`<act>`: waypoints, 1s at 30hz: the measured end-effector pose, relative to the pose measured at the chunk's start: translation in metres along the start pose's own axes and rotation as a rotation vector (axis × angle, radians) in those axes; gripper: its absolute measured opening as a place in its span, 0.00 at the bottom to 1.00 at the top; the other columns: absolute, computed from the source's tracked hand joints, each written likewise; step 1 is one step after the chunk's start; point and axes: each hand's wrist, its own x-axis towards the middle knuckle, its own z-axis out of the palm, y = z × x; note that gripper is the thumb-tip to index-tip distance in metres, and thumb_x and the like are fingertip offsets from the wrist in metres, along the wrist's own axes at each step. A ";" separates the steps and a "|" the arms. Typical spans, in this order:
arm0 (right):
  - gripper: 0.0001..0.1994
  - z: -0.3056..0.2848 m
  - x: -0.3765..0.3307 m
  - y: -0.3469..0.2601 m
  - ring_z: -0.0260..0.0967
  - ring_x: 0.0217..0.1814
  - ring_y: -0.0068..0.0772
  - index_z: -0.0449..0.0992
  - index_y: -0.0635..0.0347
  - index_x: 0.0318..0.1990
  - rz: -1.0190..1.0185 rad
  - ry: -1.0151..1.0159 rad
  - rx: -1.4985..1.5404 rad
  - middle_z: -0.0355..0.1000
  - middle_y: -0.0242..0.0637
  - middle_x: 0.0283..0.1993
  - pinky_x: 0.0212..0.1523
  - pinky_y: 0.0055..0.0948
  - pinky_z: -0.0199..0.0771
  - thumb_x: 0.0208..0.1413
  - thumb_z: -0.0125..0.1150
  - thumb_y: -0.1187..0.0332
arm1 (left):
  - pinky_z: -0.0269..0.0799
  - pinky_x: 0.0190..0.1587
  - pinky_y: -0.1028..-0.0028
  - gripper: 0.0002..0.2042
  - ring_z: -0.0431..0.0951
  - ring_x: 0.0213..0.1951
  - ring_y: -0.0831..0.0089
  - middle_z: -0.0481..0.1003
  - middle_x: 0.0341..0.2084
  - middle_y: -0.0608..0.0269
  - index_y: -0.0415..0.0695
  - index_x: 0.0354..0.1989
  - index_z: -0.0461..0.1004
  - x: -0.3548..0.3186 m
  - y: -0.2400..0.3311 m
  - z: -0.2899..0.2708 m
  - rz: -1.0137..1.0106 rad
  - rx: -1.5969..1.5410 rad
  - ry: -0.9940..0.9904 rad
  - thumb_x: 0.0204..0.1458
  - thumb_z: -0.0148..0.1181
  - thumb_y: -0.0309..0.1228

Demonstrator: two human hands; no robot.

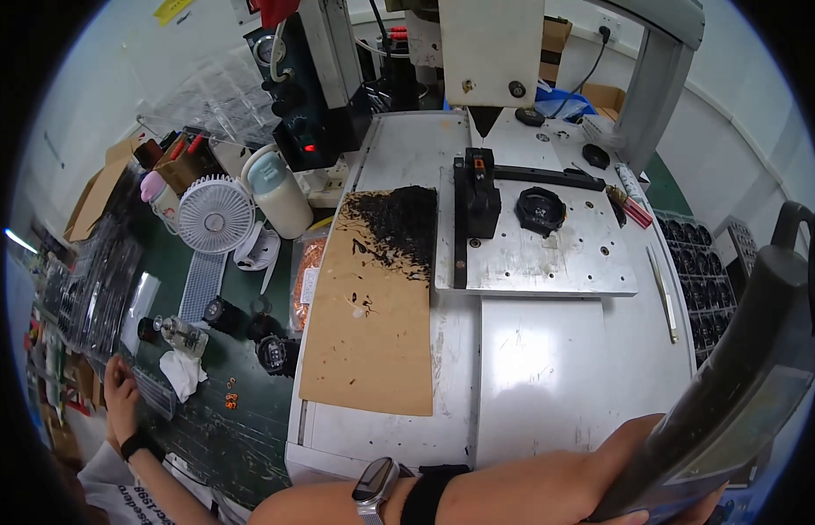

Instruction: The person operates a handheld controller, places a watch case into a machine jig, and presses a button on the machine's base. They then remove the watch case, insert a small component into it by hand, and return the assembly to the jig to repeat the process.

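Observation:
A bare forearm with a silver watch (376, 488) and a black band (432, 494) crosses the lower edge, reaching right; it looks like my left arm. At its far end, my left hand (625, 446) is against a large dark grey curved object (731, 350) with a loop at its top, very close to view. That object covers most of the fingers. More skin shows below and right of it, possibly my right hand (707, 504); its fingers are unclear. Ahead, a black watch-like case (540, 211) lies on a metal fixture plate (565, 262) beside a black clamp block (483, 197).
Brown cardboard (364, 350) with black strands lies left of the plate. A machine head with a pointed tip (486, 122) hangs above. Tweezers (662, 296) and trays of black parts (698, 271) are right. A co-worker's hand (120, 398), a fan (216, 214) and a bottle (281, 192) are left.

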 end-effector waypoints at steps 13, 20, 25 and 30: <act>0.24 0.013 0.029 -0.029 0.66 0.43 0.37 0.63 0.73 0.46 0.708 0.303 -0.027 0.66 0.48 0.44 0.46 0.34 0.66 0.39 0.61 0.76 | 0.69 0.28 0.63 0.29 0.75 0.28 0.48 0.72 0.25 0.42 0.32 0.54 0.48 -0.004 0.006 0.001 0.080 -0.003 0.038 0.52 0.55 0.35; 0.05 -0.002 0.026 -0.007 0.71 0.27 0.28 0.74 0.68 0.29 0.242 -0.219 0.211 0.73 0.41 0.26 0.29 0.28 0.74 0.42 0.57 0.78 | 0.68 0.26 0.63 0.29 0.74 0.27 0.47 0.71 0.22 0.42 0.31 0.53 0.47 -0.005 0.009 -0.001 0.031 0.045 0.018 0.51 0.56 0.35; 0.09 0.008 0.075 -0.039 0.70 0.25 0.28 0.75 0.67 0.28 1.735 0.558 0.375 0.73 0.38 0.23 0.28 0.25 0.68 0.40 0.66 0.72 | 0.67 0.24 0.64 0.30 0.73 0.24 0.48 0.70 0.20 0.43 0.29 0.53 0.46 -0.005 0.005 -0.001 0.150 0.089 0.008 0.48 0.56 0.31; 0.08 -0.017 0.052 -0.025 0.67 0.22 0.26 0.74 0.66 0.25 1.453 0.039 0.475 0.71 0.36 0.21 0.25 0.23 0.66 0.40 0.66 0.73 | 0.68 0.24 0.68 0.30 0.74 0.23 0.54 0.71 0.21 0.46 0.28 0.56 0.45 0.018 0.051 -0.006 -0.229 0.163 -0.200 0.46 0.52 0.24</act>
